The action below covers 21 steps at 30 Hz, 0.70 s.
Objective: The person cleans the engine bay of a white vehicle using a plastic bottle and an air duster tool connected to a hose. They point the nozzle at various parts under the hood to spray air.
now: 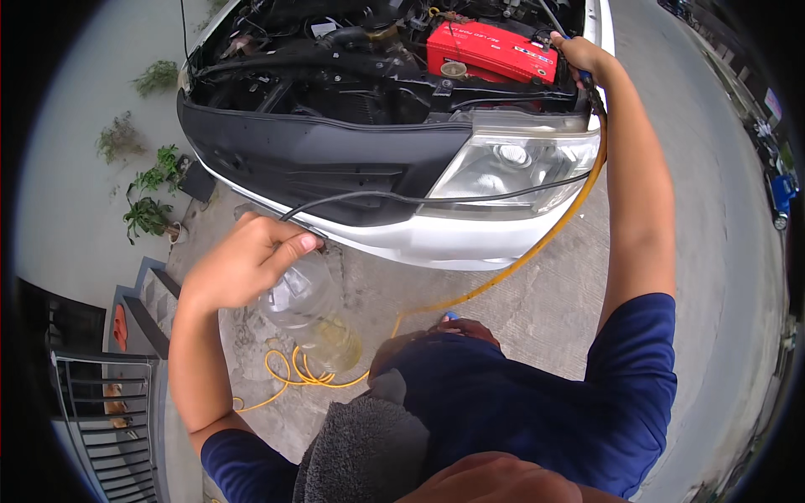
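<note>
My left hand (236, 264) grips the neck of a large clear plastic bottle (314, 320) with a little yellowish liquid towards its base. From beside that hand a thin black tube (390, 198) runs across the front of a white car to my right side. My right hand (585, 56) is closed around a blue-handled spray gun (585, 77) at the corner of the engine bay; its nozzle is hard to make out. A yellow air hose (547, 242) hangs from the gun. Close by sits a red car battery (484, 50). Below lies the clear headlight (509, 176).
The open engine bay (314, 69) holds dark hoses and brackets behind a black grille cover (302, 157). Coiled yellow hose (302, 377) lies on the concrete. Potted plants (148, 214) and a metal gate (107, 421) stand at left. A grey towel (361, 453) hangs over my front.
</note>
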Available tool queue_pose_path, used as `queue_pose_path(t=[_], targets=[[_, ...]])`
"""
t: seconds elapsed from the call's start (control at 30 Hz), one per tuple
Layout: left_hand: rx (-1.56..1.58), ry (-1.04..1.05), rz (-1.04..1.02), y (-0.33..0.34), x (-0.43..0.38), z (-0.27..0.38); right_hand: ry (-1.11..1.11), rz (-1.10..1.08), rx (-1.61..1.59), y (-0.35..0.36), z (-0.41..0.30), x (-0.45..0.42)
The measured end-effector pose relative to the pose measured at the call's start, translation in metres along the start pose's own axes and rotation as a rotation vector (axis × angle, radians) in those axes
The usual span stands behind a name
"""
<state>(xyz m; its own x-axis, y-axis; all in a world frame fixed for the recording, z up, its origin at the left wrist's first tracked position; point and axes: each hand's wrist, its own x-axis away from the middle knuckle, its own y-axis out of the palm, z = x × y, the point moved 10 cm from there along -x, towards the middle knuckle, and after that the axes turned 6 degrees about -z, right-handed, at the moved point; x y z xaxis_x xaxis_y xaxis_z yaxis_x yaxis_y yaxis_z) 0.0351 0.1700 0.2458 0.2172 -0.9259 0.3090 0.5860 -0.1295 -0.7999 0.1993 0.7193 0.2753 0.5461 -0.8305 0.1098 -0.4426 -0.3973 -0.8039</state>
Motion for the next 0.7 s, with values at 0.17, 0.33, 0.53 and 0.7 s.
queue_pose_path(t=[0.17,0.33,0.53,0.7], targets=[[0.026,0.168,0.052,-0.022,-0.006,0.022,-0.013,-0.021,0.027,0.009,-0.018,-0.009],[0.049,0.213,-0.022,-0.034,-0.029,0.009,0.090,-0.010,0.060,0.006,-0.001,-0.013],[0.105,0.337,-0.021,-0.063,-0.040,-0.015,0.210,0.032,0.119,0.007,-0.015,0.012],[0.158,0.291,-0.015,-0.095,-0.041,-0.051,0.220,-0.021,0.033,0.022,-0.022,0.016]])
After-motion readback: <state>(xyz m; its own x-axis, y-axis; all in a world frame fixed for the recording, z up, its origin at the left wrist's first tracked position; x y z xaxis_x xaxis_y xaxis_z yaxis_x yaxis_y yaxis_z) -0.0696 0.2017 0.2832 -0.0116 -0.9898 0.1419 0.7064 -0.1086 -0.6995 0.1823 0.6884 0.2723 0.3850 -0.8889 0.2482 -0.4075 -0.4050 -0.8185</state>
